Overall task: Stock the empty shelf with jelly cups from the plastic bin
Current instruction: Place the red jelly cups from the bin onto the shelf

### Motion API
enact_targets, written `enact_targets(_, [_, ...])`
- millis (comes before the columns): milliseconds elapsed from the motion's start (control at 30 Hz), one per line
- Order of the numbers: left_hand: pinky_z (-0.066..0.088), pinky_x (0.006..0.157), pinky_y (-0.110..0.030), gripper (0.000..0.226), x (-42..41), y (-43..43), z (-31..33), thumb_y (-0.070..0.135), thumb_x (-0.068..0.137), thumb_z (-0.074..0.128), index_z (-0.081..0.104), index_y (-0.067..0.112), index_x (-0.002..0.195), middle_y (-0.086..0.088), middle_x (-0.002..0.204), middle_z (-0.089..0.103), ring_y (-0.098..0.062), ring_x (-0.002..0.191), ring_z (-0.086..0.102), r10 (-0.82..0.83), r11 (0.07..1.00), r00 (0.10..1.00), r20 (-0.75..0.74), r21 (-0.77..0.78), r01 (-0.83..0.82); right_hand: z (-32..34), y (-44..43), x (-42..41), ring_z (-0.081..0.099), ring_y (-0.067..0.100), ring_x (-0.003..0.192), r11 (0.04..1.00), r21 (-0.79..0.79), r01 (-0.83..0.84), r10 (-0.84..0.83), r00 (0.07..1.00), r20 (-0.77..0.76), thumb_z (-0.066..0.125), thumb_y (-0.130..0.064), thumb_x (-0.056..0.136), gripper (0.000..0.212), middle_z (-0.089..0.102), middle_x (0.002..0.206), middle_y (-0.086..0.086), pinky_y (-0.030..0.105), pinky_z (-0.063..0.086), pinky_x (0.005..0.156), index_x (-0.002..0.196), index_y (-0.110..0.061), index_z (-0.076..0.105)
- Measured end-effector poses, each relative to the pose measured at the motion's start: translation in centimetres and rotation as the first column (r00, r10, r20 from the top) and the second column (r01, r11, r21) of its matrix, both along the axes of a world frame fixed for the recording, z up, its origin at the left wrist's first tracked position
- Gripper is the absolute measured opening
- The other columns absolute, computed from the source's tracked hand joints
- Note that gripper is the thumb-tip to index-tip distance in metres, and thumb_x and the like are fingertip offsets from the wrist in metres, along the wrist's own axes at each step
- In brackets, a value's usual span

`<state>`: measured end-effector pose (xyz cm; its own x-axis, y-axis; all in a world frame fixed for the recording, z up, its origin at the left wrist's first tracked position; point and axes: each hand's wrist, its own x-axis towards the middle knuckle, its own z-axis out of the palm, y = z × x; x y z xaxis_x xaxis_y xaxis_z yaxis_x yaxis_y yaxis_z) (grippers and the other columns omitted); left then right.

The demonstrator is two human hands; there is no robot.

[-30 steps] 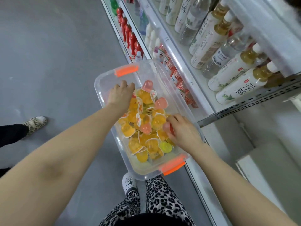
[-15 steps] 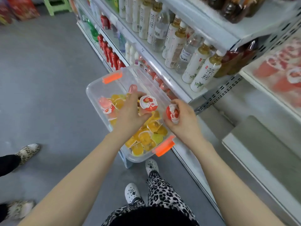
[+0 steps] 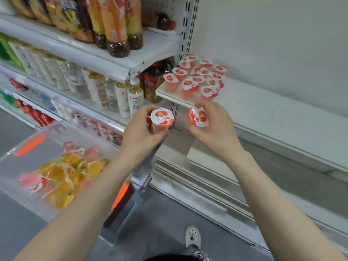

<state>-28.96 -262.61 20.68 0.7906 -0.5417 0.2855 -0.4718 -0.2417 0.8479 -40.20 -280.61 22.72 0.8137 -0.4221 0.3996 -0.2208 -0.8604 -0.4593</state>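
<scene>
My left hand (image 3: 143, 129) grips a red strawberry jelly cup (image 3: 162, 117), lid facing up. In my right hand (image 3: 216, 129) is a second red jelly cup (image 3: 198, 116), tilted toward me. Both cups hang just below and in front of the white shelf (image 3: 263, 104), where several red jelly cups (image 3: 195, 78) stand in a cluster at its left end. The clear plastic bin (image 3: 28, 147) with orange latches sits at the lower left and holds mostly yellow jelly cups (image 3: 62, 174) plus a few pink ones.
Left of the white shelf, bottle shelves (image 3: 84, 53) carry tea and juice bottles. A perforated upright post (image 3: 185, 25) separates the two shelf bays. More white shelves (image 3: 282, 166) lie below on the right. My shoe (image 3: 192, 236) stands on the grey floor.
Both hands lifted out of the bin, each with a red jelly cup, and moved up and right toward the white shelf. My view swung right from the bin to the shelf.
</scene>
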Motion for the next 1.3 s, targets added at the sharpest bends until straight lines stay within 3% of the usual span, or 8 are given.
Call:
enact_targets(100, [0.038, 0.076, -0.004, 0.05, -0.9, -5.2, 1.9, 0.027, 0.074, 0.079, 0.051, 0.037, 0.113, 0.027, 0.106, 0.058, 0.009, 0.097, 0.054, -0.051, 0.998, 0.997, 0.064, -0.02, 0.052, 2.6, -5.3, -1.9, 0.053, 0.021, 0.109, 0.997, -0.063, 0.051, -0.05, 0.998, 0.028, 0.069, -0.037, 0.077, 0.052, 0.061, 0.118, 0.0, 0.023, 0.034, 0.09, 0.123, -0.018, 0.057])
enact_targets(200, [0.033, 0.081, -0.001, 0.057, -1.8, -10.4, 3.5, 0.033, 0.072, 0.081, 0.054, 0.027, 0.121, 0.023, 0.111, 0.056, 0.004, 0.101, 0.05, -0.039, 0.999, 0.986, 0.161, 0.013, 0.038, 4.3, -10.3, -3.4, 0.054, 0.019, 0.109, 0.991, -0.079, 0.109, -0.105, 0.993, 0.043, 0.072, -0.037, 0.076, 0.05, 0.062, 0.116, -0.003, 0.023, 0.035, 0.09, 0.121, -0.02, 0.058])
enact_targets(300, [0.039, 0.095, -0.02, 0.062, -2.5, -14.8, 4.4, 0.03, 0.074, 0.079, 0.052, 0.021, 0.129, 0.01, 0.126, 0.058, -0.009, 0.115, 0.051, -0.038, 0.999, 0.974, 0.223, 0.038, 0.03, 4.8, -15.0, -4.0, 0.056, 0.02, 0.107, 0.991, -0.068, 0.117, -0.116, 0.993, 0.028, 0.073, -0.037, 0.075, 0.049, 0.063, 0.113, -0.003, 0.022, 0.037, 0.087, 0.119, -0.022, 0.06])
enact_targets(467, [0.033, 0.09, -0.019, 0.06, -3.0, -19.3, 4.8, 0.023, 0.076, 0.07, 0.051, 0.022, 0.132, 0.007, 0.131, 0.056, -0.011, 0.12, 0.049, 0.002, 0.997, 0.961, 0.276, 0.079, -0.025, 4.1, -20.8, -2.7, 0.059, 0.021, 0.101, 0.995, 0.021, 0.1, -0.099, 0.994, -0.046, 0.076, -0.037, 0.074, 0.052, 0.064, 0.109, 0.0, 0.028, 0.042, 0.082, 0.12, -0.025, 0.055])
enact_targets(567, [0.036, 0.09, -0.024, 0.059, -2.5, -20.5, 4.9, 0.024, 0.076, 0.069, 0.05, 0.021, 0.132, 0.003, 0.132, 0.056, -0.016, 0.122, 0.049, 0.038, 0.988, 0.955, 0.294, 0.134, -0.081, 3.2, -23.0, -0.9, 0.061, 0.023, 0.093, 0.993, 0.088, 0.076, -0.07, 0.996, -0.062, 0.078, -0.036, 0.072, 0.05, 0.065, 0.102, -0.001, 0.036, 0.048, 0.079, 0.112, -0.023, 0.051])
enact_targets(700, [0.044, 0.098, -0.036, 0.061, -2.0, -21.2, 5.1, 0.026, 0.075, 0.07, 0.049, 0.021, 0.132, 0.002, 0.133, 0.055, -0.019, 0.124, 0.05, 0.075, 0.977, 0.954, 0.289, 0.172, -0.128, 2.3, -25.2, 2.0, 0.06, 0.024, 0.09, 0.993, 0.107, 0.058, -0.044, 0.991, -0.124, 0.078, -0.034, 0.071, 0.044, 0.063, 0.097, -0.002, 0.036, 0.047, 0.077, 0.103, -0.023, 0.051])
enact_targets(1100, [0.041, 0.095, -0.036, 0.063, -0.7, -21.7, 5.0, 0.052, 0.072, 0.075, 0.055, 0.026, 0.125, 0.005, 0.127, 0.058, -0.02, 0.118, 0.05, 0.152, 0.944, 0.918, 0.367, 0.221, -0.245, 1.1, -27.7, 7.7, 0.059, 0.028, 0.094, 0.995, 0.093, 0.047, -0.032, 0.988, -0.153, 0.075, -0.036, 0.073, 0.037, 0.066, 0.101, 0.003, 0.038, 0.047, 0.081, 0.101, -0.02, 0.057])
enact_targets(1300, [0.038, 0.097, -0.033, 0.061, -0.5, -22.1, 5.0, 0.052, 0.076, 0.07, 0.055, 0.025, 0.128, 0.005, 0.129, 0.059, -0.019, 0.12, 0.049, 0.157, 0.938, 0.903, 0.401, 0.225, -0.263, 0.7, -28.6, 9.0, 0.059, 0.03, 0.097, 0.993, 0.099, 0.07, -0.057, 0.99, -0.127, 0.073, -0.036, 0.075, 0.036, 0.067, 0.102, 0.006, 0.036, 0.045, 0.078, 0.103, -0.021, 0.057])
